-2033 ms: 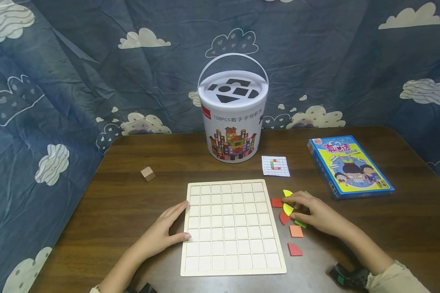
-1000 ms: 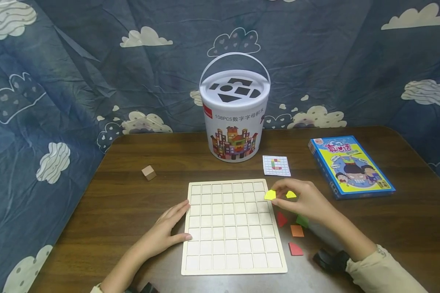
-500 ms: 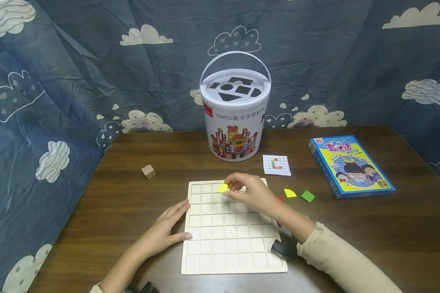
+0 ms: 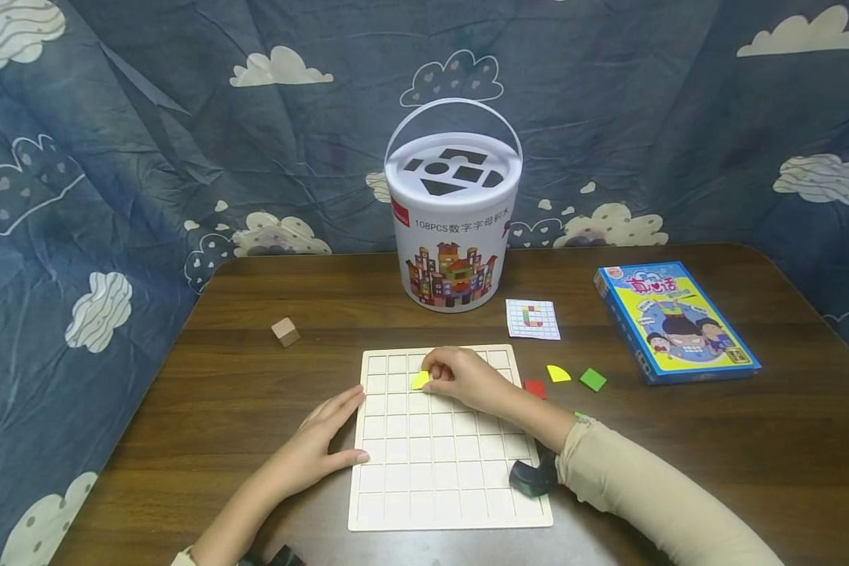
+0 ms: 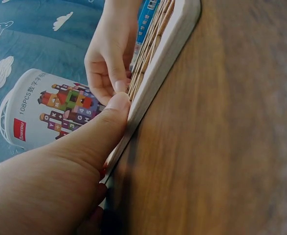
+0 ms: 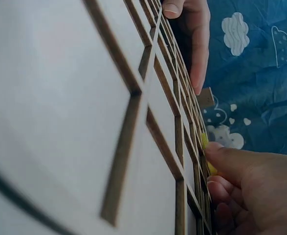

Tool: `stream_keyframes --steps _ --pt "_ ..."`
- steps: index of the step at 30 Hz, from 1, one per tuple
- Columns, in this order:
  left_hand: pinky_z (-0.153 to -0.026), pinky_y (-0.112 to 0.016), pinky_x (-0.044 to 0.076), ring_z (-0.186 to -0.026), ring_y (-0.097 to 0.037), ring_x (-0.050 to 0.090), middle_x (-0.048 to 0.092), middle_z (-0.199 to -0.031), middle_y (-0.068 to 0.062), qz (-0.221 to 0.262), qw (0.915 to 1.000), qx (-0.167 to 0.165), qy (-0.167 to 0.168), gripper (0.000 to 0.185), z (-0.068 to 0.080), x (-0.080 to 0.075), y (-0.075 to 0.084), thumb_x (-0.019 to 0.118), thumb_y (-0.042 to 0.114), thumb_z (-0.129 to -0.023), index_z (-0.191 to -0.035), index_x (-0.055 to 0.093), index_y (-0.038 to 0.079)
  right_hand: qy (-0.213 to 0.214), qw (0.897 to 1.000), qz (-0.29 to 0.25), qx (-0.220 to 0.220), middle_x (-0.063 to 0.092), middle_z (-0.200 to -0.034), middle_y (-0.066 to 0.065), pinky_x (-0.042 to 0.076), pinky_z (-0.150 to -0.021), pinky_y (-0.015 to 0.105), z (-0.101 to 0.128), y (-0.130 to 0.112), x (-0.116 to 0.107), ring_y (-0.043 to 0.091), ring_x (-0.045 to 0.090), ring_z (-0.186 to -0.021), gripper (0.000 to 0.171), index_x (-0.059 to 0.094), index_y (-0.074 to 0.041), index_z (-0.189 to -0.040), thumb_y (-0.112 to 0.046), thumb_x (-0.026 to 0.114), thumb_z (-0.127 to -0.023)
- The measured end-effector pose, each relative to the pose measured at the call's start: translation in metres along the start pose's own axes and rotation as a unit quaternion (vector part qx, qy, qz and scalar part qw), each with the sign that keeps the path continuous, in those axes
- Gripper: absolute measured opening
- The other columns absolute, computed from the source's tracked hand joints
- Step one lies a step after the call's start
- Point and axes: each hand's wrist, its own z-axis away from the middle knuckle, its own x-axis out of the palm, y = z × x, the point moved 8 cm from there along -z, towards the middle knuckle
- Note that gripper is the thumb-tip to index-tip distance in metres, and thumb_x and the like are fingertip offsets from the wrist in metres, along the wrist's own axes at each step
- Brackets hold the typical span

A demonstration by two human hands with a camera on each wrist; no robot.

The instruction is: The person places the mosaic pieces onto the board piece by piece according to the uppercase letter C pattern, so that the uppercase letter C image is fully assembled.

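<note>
A pale wooden grid board [image 4: 467,503] lies at the table's front middle. My right hand [image 4: 460,376] reaches over its far rows and pinches a yellow quarter-circle piece [image 4: 420,380], holding it at a cell in the second row. The same yellow piece [image 6: 206,147] peeks out past my thumb in the right wrist view. With straight fingers, my left hand [image 4: 325,439] rests on the board's left edge; the left wrist view shows its thumb [image 5: 115,108] against the rim [image 5: 167,49]. Loose pieces lie right of the board: red [image 4: 534,388], yellow [image 4: 558,373], green [image 4: 593,380].
A white lidded bucket [image 4: 453,228] with shape slots stands behind the board. A small pattern card [image 4: 533,319] lies beside it. A blue game box [image 4: 675,321] sits at the right. A small wooden cube [image 4: 285,332] lies at the left. Patterned blue cloth hangs behind.
My right hand picked a yellow piece from the pile right of the board, carried it left over the board and lowered it to the second row. The left hand stayed put.
</note>
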Motion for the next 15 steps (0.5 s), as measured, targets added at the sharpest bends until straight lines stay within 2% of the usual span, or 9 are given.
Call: stream_keyframes --steps 5,15 --pt "-0.099 -0.051 0.025 -0.130 -0.024 0.023 0.023 -0.146 0.003 -0.003 1.0000 0.000 0.000 0.079 0.0001 -0.0001 0.0003 0.064 0.046 -0.078 -0.141 0.031 0.013 -0.011 1.000 0.019 -0.020 0.048 -0.074 -0.004 0.041 -0.058 0.021 0.0009 -0.0017 0.0023 0.010 0.045 -0.067 0.021 0.061 -0.008 -0.092 -0.016 0.072 -0.077" --pt "-0.099 -0.051 0.025 -0.130 -0.026 0.023 0.024 -0.146 0.001 0.000 1.0000 0.000 -0.002 0.078 -0.0002 0.0003 0.0006 0.064 0.045 -0.078 -0.141 0.030 0.012 -0.026 0.998 0.040 -0.034 0.048 -0.079 -0.006 0.042 -0.062 0.023 0.0032 -0.0044 0.0033 0.009 0.045 -0.070 0.020 0.063 -0.011 -0.102 -0.014 0.066 -0.083"
